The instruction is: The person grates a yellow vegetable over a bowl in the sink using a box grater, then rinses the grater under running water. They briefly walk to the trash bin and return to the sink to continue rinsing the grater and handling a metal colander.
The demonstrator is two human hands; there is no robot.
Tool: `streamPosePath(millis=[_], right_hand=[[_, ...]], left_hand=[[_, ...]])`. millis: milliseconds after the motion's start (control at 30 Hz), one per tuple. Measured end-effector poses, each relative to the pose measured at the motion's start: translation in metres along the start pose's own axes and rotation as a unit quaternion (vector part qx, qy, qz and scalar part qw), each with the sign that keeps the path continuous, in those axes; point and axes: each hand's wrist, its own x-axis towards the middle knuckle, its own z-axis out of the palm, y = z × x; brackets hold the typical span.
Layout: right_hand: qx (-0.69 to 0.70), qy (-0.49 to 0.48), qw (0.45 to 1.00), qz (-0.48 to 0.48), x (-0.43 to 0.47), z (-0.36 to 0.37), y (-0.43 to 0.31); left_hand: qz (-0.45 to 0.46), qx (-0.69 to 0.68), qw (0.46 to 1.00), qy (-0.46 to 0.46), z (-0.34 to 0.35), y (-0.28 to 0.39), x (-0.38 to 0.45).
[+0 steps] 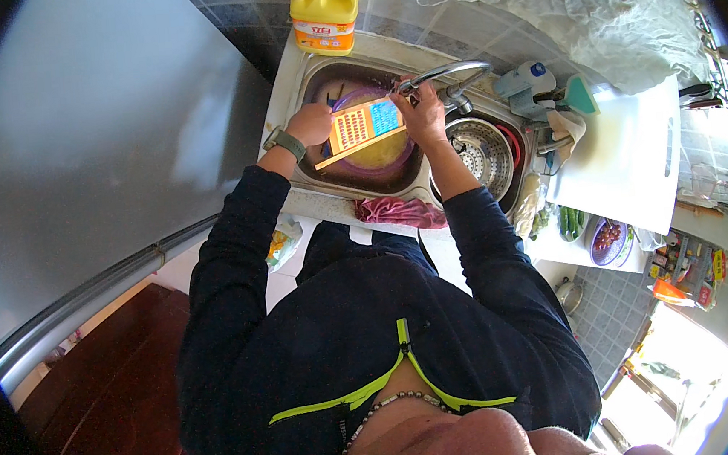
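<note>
A wooden-framed grater (355, 129) with a yellow toothed panel and a blue toothed panel is held at a slant above a purple-rimmed basin (391, 167) in the left bowl of the steel sink. My left hand (312, 124), with a watch on its wrist, grips the grater's left end. At the other end, my right hand (422, 115) has its thumb and fingers on the frame, just below the spout of the chrome faucet (454, 69). Cloudy yellowish liquid fills the basin. Some of the right fingers are hidden behind the grater and spout.
A yellow detergent jug (325, 22) stands behind the sink. In the right bowl sits a perforated steel colander (483, 154). A pink cloth (401, 213) drapes over the front edge. To the right are a white cutting board (615, 156), cucumbers (571, 223) and a purple bowl (609, 241).
</note>
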Motion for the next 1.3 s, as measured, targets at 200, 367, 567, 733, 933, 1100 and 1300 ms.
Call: streamPosePath(millis=[200,367,567,733,933,1100,1300], right_hand=[[-0.061,-0.100,0.990,0.077,-0.016,-0.006,0.039],[-0.160,-0.176,0.961,0.144,-0.031,0.032,0.099],[-0.080,-0.022,0.989,0.123,-0.036,0.087,0.132],[-0.056,-0.006,0.987,0.150,-0.034,0.092,0.124],[-0.147,-0.051,0.963,0.221,-0.027,0.085,0.124],[-0.140,-0.012,0.948,0.287,-0.032,0.081,0.140],[-0.061,0.020,0.955,0.289,-0.031,0.094,0.163]], left_hand=[[-0.021,0.032,0.999,0.006,-0.020,0.011,-0.022],[-0.045,0.022,0.999,0.003,-0.034,0.014,-0.043],[-0.010,-0.006,0.999,0.031,-0.043,0.015,-0.060],[-0.048,-0.018,0.999,-0.003,-0.046,0.020,-0.065],[-0.031,-0.014,0.999,0.011,-0.037,0.016,-0.064],[-0.023,-0.030,0.999,0.020,-0.033,0.008,-0.069],[-0.032,-0.044,0.999,0.004,-0.044,0.007,-0.078]])
